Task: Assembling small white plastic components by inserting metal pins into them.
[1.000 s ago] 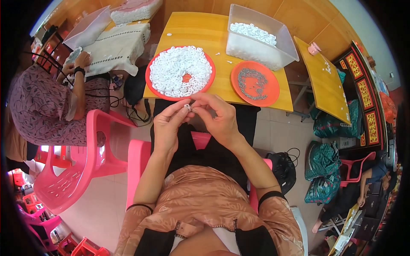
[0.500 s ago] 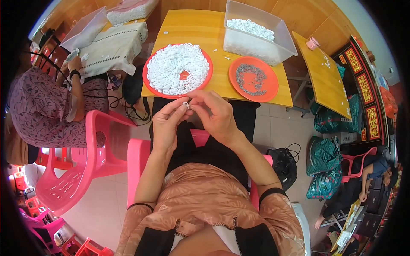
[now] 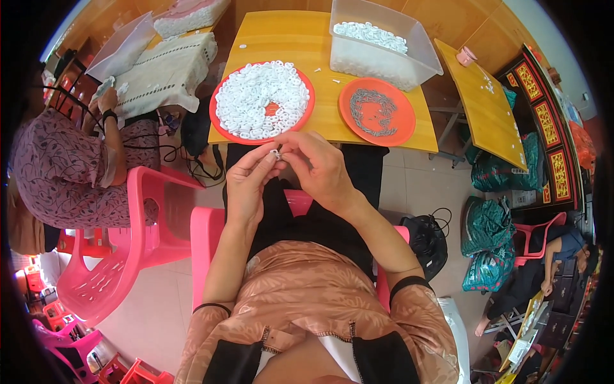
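Observation:
A small white plastic clip (image 3: 277, 154) is pinched up in front of me, over my lap at the table's near edge. My left hand (image 3: 248, 185) is closed on it, thumb and forefinger at its sides. My right hand (image 3: 322, 173) meets it from the other side, fingertips pressed together at the clip; whether they also hold a nail is too small to tell. Just beyond my hands lies a red round tray (image 3: 215, 121) heaped with white clips (image 3: 252, 96), its bottom showing in one gap. To its right, an orange plate (image 3: 390, 136) carries thin grey nails (image 3: 368, 96).
A clear plastic bin (image 3: 377, 66) of white pieces stands at the table's back right. Loose pieces dot the yellow table (image 3: 275, 35). At left a person (image 3: 70, 160) works beside a pink chair (image 3: 134, 256). Green bags (image 3: 486, 233) and a side table (image 3: 486, 109) are at right.
Both hands stay together at the white clip, with only slight finger movement. The whole view has shifted a little, the table sitting slightly higher and further left.

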`<act>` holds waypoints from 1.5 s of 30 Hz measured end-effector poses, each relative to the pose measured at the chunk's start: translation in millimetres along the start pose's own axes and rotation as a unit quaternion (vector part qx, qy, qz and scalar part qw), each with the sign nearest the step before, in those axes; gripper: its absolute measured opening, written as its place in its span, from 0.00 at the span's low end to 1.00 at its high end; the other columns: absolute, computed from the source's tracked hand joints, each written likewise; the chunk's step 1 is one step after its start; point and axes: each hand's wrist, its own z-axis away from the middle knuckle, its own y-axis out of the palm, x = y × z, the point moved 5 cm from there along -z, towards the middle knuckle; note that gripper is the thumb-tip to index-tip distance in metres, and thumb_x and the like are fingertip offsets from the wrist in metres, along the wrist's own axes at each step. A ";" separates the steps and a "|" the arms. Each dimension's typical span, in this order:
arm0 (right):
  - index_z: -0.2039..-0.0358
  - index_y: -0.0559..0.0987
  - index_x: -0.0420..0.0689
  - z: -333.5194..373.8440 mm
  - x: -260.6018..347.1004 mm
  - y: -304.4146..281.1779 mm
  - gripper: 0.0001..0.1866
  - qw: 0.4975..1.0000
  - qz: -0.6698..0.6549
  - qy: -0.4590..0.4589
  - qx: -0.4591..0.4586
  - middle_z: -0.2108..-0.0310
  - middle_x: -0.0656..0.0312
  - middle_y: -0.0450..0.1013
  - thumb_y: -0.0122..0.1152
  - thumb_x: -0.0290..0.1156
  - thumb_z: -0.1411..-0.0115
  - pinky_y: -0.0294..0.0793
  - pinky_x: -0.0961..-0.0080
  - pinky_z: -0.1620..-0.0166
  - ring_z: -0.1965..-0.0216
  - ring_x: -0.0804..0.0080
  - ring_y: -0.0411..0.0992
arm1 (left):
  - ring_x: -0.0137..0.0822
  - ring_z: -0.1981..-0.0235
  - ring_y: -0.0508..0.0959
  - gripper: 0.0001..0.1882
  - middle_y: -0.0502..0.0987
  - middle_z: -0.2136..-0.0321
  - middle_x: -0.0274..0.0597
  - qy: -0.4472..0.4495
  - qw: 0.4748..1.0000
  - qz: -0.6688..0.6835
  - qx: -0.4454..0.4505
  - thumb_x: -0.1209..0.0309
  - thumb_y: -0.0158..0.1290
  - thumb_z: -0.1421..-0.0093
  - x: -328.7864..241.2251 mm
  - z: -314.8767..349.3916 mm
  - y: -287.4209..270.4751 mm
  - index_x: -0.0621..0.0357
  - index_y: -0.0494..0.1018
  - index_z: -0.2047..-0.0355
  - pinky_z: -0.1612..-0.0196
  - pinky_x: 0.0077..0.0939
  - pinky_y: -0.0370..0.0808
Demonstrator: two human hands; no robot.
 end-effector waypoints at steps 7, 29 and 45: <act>0.61 0.74 0.40 0.2 -2.6 -0.6 0.13 1.000 0.016 -0.011 0.006 0.72 0.57 0.72 0.57 0.18 0.48 0.72 0.76 0.68 0.71 0.68 0.73 | 0.27 0.69 0.78 0.13 0.78 0.67 0.42 -0.023 0.999 0.034 0.002 0.77 0.51 0.42 4.0 -1.4 -1.6 0.67 0.72 0.56 0.65 0.15 0.74; 0.70 0.65 0.39 9.1 -17.4 5.7 0.10 0.995 -0.063 0.070 -0.019 0.76 0.54 0.68 0.56 0.17 0.50 0.70 0.71 0.70 0.73 0.60 0.71 | 0.25 0.72 0.77 0.10 0.78 0.69 0.40 0.132 0.985 -0.112 0.004 0.79 0.52 0.43 -1.3 4.6 5.1 0.66 0.74 0.60 0.66 0.15 0.72; 0.69 0.74 0.36 0.9 -19.4 -3.1 0.06 0.996 -0.033 0.061 0.050 0.74 0.53 0.72 0.58 0.25 0.48 0.70 0.71 0.68 0.72 0.59 0.73 | 0.26 0.72 0.77 0.11 0.78 0.69 0.41 0.104 0.992 -0.068 -0.032 0.78 0.53 0.43 3.6 -3.4 -3.2 0.66 0.74 0.60 0.67 0.15 0.72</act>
